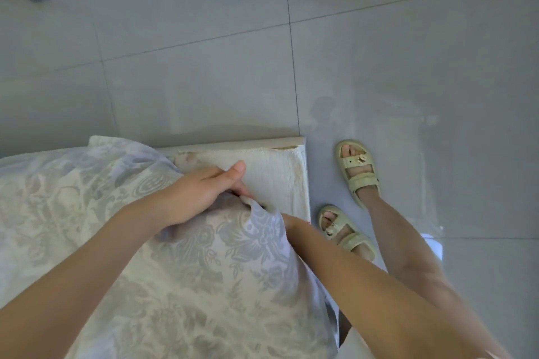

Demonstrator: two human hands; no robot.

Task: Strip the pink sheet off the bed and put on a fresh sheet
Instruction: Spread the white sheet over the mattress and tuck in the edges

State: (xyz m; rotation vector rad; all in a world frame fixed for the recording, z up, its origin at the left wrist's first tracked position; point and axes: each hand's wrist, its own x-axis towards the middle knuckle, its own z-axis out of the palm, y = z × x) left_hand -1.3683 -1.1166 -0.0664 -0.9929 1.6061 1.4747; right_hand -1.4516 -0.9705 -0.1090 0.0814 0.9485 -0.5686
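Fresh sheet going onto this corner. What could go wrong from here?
1. The mattress corner is bare and the floral sheet is bunched where the left hand grips its edge; a tug could slide it back off.
2. The right hand is mostly hidden under the sheet at the mattress side, so its grip is unclear.
3. The sheet hangs beside the sandalled feet and might get stepped on.

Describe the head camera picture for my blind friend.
A person's left hand grips the edge of a pale flowery sheet at the bare corner of a mattress; the right hand is mostly hidden under it. Sandalled feet stand on grey tiles.
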